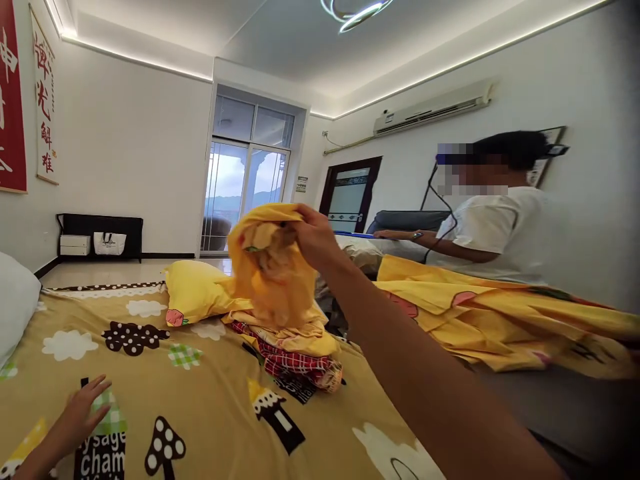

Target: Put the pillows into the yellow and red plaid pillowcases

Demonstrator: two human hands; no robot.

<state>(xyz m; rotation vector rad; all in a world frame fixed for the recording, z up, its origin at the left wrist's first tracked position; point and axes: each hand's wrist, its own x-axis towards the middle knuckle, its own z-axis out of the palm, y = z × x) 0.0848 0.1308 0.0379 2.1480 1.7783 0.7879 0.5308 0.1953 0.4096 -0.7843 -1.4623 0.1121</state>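
Note:
My right hand (320, 240) is raised over the bed, its fingers closed on the top of a bunched yellow cloth (270, 287). The cloth hangs in loose folds and blurs at its lower end; whether it joins the crumpled yellow fabric (315, 333) beneath I cannot tell. Red plaid fabric (300, 363) lies folded under that pile. Just left of it is a yellow pillow (193, 290) with a pink print at one corner. At the lower left, my left hand (85, 410) is over the tan patterned bedsheet (215, 407), fingers spread and holding nothing.
To the right, a person in a white shirt (500, 230) holds a blue object (355, 234) beyond a spread yellow cloth (450, 307). A white pillow or bedding (15, 300) lies at the left edge. A black low stand (100, 223) is by the far wall.

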